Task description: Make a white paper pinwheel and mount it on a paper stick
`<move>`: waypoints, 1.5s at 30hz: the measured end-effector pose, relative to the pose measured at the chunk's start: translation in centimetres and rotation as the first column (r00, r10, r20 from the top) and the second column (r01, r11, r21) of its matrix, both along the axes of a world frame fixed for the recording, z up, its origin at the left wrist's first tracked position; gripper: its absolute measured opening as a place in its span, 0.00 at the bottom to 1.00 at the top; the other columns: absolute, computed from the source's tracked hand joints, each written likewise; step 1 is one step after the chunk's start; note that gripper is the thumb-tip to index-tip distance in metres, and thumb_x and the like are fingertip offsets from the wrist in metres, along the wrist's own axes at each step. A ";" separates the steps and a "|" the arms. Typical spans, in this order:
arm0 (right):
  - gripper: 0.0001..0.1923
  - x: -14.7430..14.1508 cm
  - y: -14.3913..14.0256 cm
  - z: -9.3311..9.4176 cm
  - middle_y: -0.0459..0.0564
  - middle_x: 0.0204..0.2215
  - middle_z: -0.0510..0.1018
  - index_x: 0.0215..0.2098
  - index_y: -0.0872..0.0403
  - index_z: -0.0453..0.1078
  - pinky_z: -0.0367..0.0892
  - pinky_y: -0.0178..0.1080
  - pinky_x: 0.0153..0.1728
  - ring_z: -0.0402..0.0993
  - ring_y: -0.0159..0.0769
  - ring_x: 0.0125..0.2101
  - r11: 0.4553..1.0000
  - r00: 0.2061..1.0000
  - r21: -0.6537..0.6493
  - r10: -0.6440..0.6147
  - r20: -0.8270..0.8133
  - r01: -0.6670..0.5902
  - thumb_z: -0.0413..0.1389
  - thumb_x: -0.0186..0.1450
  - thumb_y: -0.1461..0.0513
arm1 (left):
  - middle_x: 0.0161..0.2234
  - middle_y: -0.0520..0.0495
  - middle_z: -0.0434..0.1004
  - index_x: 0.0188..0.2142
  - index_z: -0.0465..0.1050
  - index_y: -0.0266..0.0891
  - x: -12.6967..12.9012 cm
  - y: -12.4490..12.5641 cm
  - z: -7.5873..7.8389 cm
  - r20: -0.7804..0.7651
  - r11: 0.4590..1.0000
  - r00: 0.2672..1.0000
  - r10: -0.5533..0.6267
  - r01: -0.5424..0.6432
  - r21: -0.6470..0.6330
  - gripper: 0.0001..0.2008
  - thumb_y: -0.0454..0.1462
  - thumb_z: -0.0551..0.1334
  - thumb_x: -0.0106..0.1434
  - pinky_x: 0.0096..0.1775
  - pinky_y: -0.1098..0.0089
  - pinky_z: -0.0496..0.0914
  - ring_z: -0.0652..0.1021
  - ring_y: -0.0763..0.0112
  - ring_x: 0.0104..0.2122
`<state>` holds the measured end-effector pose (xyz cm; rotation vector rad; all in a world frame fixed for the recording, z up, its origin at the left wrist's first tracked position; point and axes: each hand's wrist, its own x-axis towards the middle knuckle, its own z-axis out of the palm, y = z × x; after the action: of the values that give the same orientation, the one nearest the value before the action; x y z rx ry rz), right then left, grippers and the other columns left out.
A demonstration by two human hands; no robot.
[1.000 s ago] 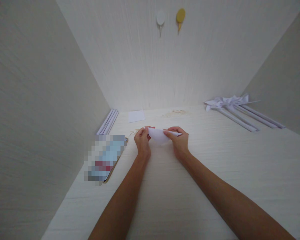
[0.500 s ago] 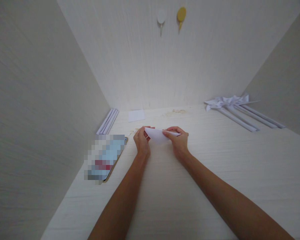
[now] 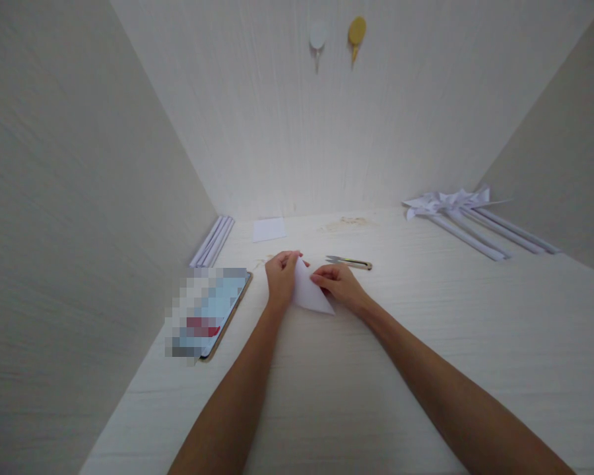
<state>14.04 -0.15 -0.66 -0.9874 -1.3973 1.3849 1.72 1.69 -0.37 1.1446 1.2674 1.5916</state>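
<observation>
A white sheet of paper, folded to a triangle (image 3: 309, 293), is held between my hands over the middle of the table. My left hand (image 3: 281, 276) grips its upper left corner, fingers closed. On the other side my right hand (image 3: 340, 282) pinches the paper's right edge between thumb and fingers. Just beyond my right hand lies a pair of thread snips (image 3: 359, 264), blades pointing left, partly behind the hand.
Several rolled paper tubes (image 3: 212, 241) lie at the left wall, with a phone (image 3: 225, 313) nearer me. A flat paper square (image 3: 270, 229) rests at the back. Several paper pinwheels on sticks (image 3: 470, 227) lie back right. Two hooks (image 3: 357, 31) are on the wall.
The folded paper has turned, so its point now faces toward me and to the right. My right hand has shifted slightly left and nearer, uncovering the thread snips.
</observation>
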 end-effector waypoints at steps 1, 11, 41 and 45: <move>0.11 0.0 0.0 0.0 0.39 0.10 0.66 0.15 0.55 0.68 0.52 0.31 0.16 0.57 0.25 0.13 1.000 1.000 -0.014 0.015 -0.011 -0.015 0.58 0.46 0.56 | 0.16 0.50 0.73 0.20 0.72 0.37 0.2 -0.2 0.0 -0.021 0.998 0.998 -0.057 0.057 -0.001 0.07 0.39 0.60 0.48 0.21 0.74 0.61 0.70 0.74 0.16; 0.12 -0.1 0.2 -0.3 0.38 0.09 0.60 0.11 0.55 0.61 0.45 0.31 0.15 0.51 0.24 0.13 0.992 0.995 0.089 -0.092 0.024 0.089 0.55 0.48 0.59 | 0.15 0.51 0.71 0.16 0.71 0.37 0.7 -0.6 0.2 -0.147 0.999 0.989 -0.027 0.031 0.024 0.09 0.38 0.60 0.49 0.22 0.73 0.61 0.69 0.74 0.17; 0.12 0.9 0.3 -0.4 0.40 0.16 0.65 0.22 0.55 0.66 0.54 0.32 0.21 0.58 0.26 0.18 0.901 0.912 0.171 -0.409 0.036 0.398 0.62 0.43 0.59 | 0.21 0.47 0.75 0.23 0.65 0.34 0.4 0.5 -0.3 0.414 0.925 0.850 0.327 -0.377 0.043 0.11 0.41 0.60 0.49 0.28 0.68 0.70 0.76 0.71 0.22; 0.09 1.4 0.6 -0.5 0.39 0.13 0.61 0.18 0.56 0.66 0.50 0.32 0.19 0.54 0.24 0.17 0.892 0.898 0.109 -0.437 -0.046 0.439 0.61 0.45 0.60 | 0.21 0.49 0.74 0.18 0.60 0.36 0.6 0.3 -0.4 0.392 0.959 0.885 0.252 -0.283 0.023 0.12 0.39 0.62 0.46 0.27 0.72 0.68 0.75 0.73 0.23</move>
<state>15.44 0.50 -1.11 -1.1248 -1.1343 0.9625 2.30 1.95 -0.81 0.6679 1.1370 1.9732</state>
